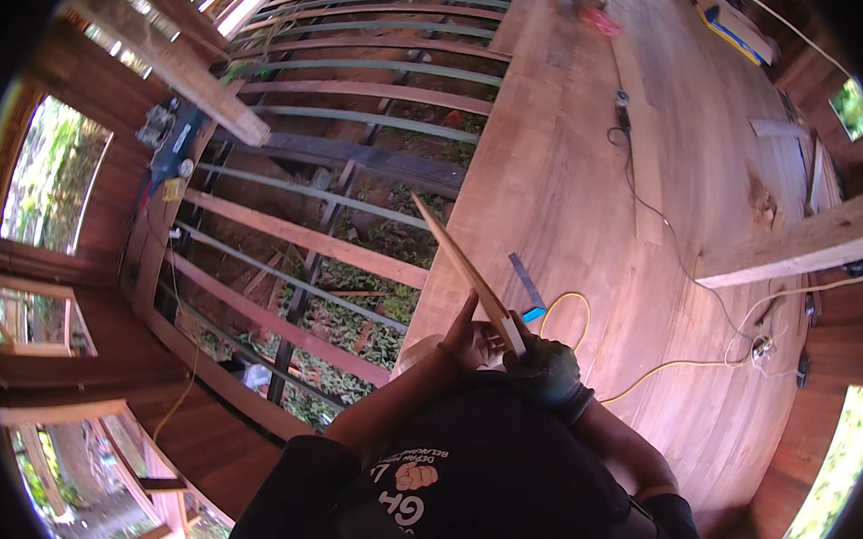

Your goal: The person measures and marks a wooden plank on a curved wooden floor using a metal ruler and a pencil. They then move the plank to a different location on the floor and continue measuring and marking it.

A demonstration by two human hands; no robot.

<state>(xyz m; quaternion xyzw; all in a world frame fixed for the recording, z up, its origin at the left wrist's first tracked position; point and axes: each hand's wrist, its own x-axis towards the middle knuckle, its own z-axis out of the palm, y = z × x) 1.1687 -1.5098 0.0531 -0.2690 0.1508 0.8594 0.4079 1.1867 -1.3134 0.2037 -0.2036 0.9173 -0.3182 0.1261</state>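
A long, narrow wooden board (464,262) is held up on edge before my body, its far end rising toward the floor's open side. My bare left hand (467,341) supports it near its close end, thumb along the left side and fingers partly hidden beneath. In a dark glove, my right hand (547,367) is closed around the near end, beside a pale cut-looking face. Just past the hands, a try square (526,283) with a metal blade and blue handle lies on the wooden floor.
Laid planks (546,178) cover the right side. To the left, open joists (305,237) span ground with plants. Yellow cord (647,386) and a dark cable (653,209) cross the floor. Wooden posts (799,243) stand at right and upper left (187,72). A blue machine (172,145) sits by the left wall.
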